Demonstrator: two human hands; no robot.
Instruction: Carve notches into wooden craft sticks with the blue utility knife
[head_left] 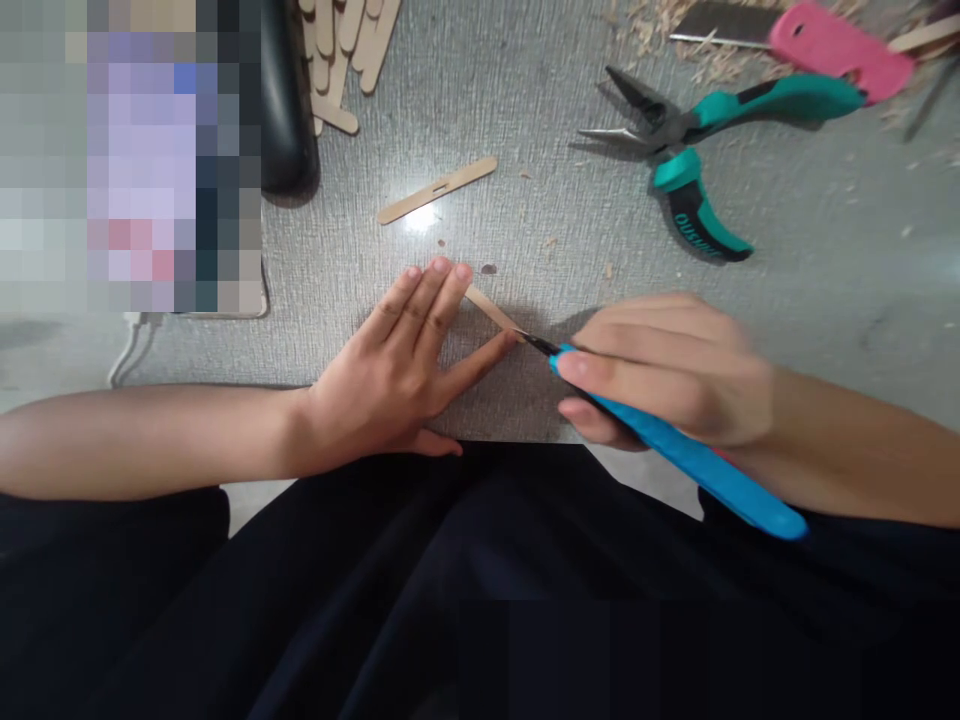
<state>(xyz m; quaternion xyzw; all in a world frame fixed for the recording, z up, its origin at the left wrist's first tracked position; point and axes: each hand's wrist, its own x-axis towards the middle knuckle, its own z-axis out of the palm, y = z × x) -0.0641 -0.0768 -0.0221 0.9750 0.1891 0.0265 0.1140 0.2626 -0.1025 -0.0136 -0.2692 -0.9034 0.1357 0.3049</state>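
My left hand (409, 360) lies flat on the table, fingers stretched out. It presses down on a wooden craft stick (491, 308), whose left part is hidden beneath the fingers. The index fingertip touches the stick near its right end. My right hand (667, 370) is closed around a blue utility knife (697, 465), its handle slanting down to the right. The dark blade meets the right end of the stick, right beside my left index fingertip. Farther up, a second craft stick (466, 178) with a small slot cut in its middle lies by itself.
Green-and-black needle-nose pliers (671, 130) lie open at upper right. Behind them are a pink-handled cutter (840, 50) and wood shavings (712, 65). A pile of craft sticks (345, 40) is at the top, beside a black object (289, 110). The table edge (525, 441) runs along my lap.
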